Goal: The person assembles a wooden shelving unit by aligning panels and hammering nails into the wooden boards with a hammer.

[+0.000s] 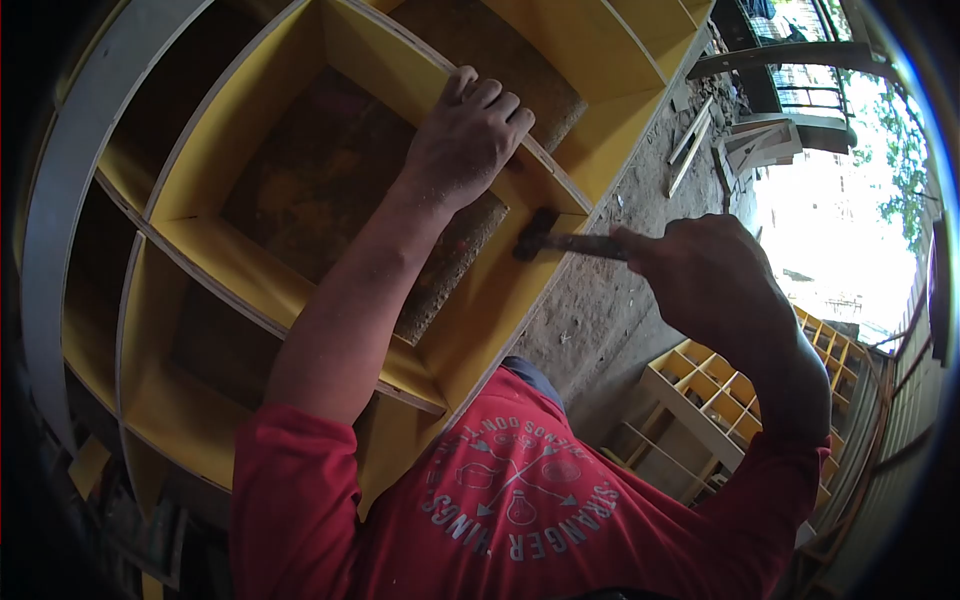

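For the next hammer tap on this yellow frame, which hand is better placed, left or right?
Right, I'd judge: the right hand grips the hammer, its head near the divider. The left hand rests at the divider's edge, better suited to steadying.

2 grips (468, 140) (705, 280) — 1 hammer (585, 244)

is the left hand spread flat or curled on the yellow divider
Curled: the left hand has its fingers bent at the yellow divider's edge.
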`<state>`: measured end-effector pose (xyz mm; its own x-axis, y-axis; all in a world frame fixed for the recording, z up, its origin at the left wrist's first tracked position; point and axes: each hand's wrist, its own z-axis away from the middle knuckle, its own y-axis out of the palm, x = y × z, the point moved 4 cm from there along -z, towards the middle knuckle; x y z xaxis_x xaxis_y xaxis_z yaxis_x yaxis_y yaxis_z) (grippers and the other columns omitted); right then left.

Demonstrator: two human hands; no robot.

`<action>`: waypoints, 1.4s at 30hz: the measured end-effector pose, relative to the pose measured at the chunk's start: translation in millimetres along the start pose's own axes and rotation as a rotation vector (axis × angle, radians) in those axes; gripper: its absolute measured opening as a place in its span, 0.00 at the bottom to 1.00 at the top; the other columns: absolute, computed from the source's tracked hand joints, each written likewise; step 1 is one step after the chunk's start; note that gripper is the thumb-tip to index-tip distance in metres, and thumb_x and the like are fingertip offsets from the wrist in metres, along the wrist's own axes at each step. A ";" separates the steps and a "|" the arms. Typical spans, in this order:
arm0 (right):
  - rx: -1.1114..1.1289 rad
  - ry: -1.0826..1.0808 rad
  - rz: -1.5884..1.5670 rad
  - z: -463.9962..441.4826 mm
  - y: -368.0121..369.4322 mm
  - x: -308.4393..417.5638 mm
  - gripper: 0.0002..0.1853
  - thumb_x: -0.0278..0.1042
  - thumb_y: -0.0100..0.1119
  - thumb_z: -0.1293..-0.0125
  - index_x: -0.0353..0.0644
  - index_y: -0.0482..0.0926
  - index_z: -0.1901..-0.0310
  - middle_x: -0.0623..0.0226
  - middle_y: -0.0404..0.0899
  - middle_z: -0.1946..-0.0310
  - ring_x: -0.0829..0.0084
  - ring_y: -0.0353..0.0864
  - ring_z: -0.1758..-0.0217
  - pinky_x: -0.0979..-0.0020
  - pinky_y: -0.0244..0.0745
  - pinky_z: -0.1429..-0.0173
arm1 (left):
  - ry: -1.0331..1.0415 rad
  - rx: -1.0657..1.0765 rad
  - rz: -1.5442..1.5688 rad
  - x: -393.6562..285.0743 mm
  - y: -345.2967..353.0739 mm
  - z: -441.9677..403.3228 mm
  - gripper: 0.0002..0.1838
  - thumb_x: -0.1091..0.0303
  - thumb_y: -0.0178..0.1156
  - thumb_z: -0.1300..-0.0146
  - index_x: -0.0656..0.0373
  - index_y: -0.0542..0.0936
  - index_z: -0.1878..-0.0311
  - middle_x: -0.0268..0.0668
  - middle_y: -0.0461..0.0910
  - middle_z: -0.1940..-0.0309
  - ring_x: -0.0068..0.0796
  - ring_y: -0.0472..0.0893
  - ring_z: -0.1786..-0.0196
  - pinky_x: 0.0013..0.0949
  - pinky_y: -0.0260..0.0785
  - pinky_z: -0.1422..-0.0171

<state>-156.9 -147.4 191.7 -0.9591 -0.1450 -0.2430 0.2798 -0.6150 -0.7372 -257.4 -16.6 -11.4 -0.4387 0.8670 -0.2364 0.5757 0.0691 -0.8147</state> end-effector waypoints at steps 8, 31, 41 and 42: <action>-0.040 -0.064 -0.012 -23.6 16.6 4.3 0.13 0.37 0.62 0.24 0.55 0.92 0.46 0.57 0.86 0.72 0.53 0.90 0.62 0.50 0.81 0.54 | 0.007 0.072 0.021 0.5 1.9 2.6 0.13 0.68 0.62 0.29 0.49 0.87 0.44 0.29 0.85 0.55 0.30 0.80 0.40 0.45 0.61 0.19; -0.595 0.483 -1.228 76.1 217.3 -32.8 0.17 0.43 0.65 0.20 0.37 0.81 0.42 0.65 0.76 0.77 0.69 0.79 0.75 0.66 0.73 0.66 | 0.029 0.148 0.107 -11.8 -9.4 -19.1 0.20 0.80 0.59 0.39 0.47 0.88 0.47 0.29 0.82 0.59 0.36 0.79 0.49 0.42 0.63 0.30; -0.589 0.393 -1.100 70.6 233.8 -29.3 0.18 0.47 0.68 0.23 0.42 0.81 0.44 0.52 0.83 0.74 0.44 0.87 0.68 0.48 0.77 0.64 | 0.065 0.174 0.059 -15.8 -9.8 -22.3 0.21 0.80 0.59 0.39 0.48 0.90 0.47 0.28 0.83 0.60 0.35 0.78 0.50 0.41 0.63 0.32; -0.545 0.403 -1.083 69.2 234.3 -28.9 0.18 0.47 0.68 0.23 0.42 0.81 0.44 0.52 0.83 0.74 0.44 0.87 0.68 0.48 0.77 0.64 | 0.066 0.172 0.061 -16.5 -10.1 -22.9 0.19 0.79 0.60 0.38 0.48 0.90 0.48 0.28 0.83 0.60 0.35 0.78 0.50 0.41 0.63 0.33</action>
<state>-66.6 -340.9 69.6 -0.6534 0.5322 0.5384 -0.5599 0.1391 -0.8168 -240.1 -20.3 12.9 -0.3567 0.8980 -0.2575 0.4711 -0.0652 -0.8797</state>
